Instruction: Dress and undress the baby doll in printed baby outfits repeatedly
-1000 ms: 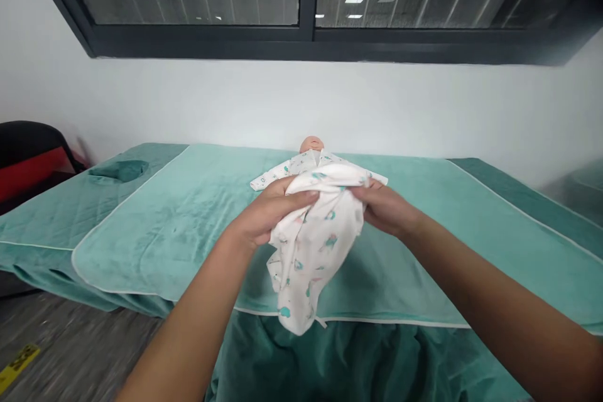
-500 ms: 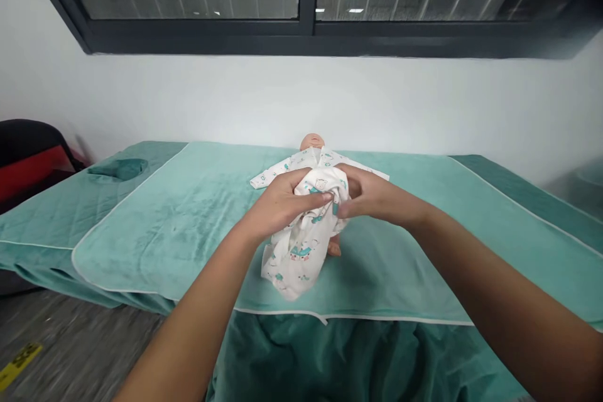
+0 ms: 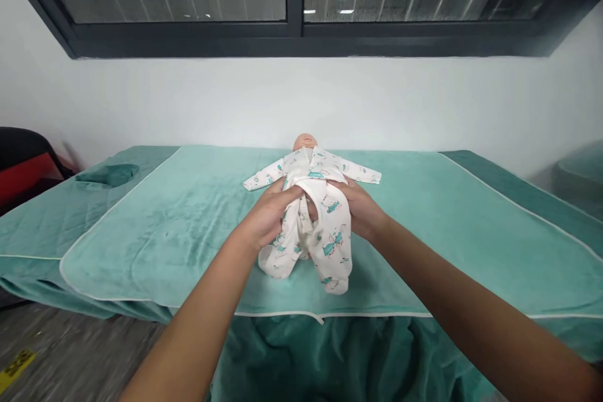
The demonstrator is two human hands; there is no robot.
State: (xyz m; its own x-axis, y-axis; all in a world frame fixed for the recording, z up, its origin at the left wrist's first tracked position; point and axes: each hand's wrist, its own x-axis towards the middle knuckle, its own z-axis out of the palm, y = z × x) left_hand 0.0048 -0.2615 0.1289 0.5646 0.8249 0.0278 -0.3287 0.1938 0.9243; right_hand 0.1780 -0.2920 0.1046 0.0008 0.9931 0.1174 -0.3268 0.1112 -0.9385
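Observation:
A baby doll [image 3: 305, 141] lies on its back on the green bed, head toward the wall. It wears a white long-sleeved baby top [image 3: 306, 162] with a teal and pink print, sleeves spread out. White baby pants [image 3: 333, 245] in the same print lie over its lower body, both legs pointing toward me. My left hand [image 3: 272, 210] is closed on the left side of the pants' waist, thumb on top. On the other side, my right hand [image 3: 358, 204] grips the waist too. A gap between the hands shows a bit of the doll's skin; its feet are hidden.
A teal plush cover [image 3: 155, 220] with white piping spreads over the bed and hangs down at the front. At the left end is a face hole [image 3: 108, 174]. A red and black chair [image 3: 28, 173] stands at far left. Behind are a white wall and a dark-framed window [image 3: 188, 41].
The pants were bunched between my hands with a doll foot showing beside them. Now they are spread out with both legs apart, my hands are wider apart, and the foot is covered.

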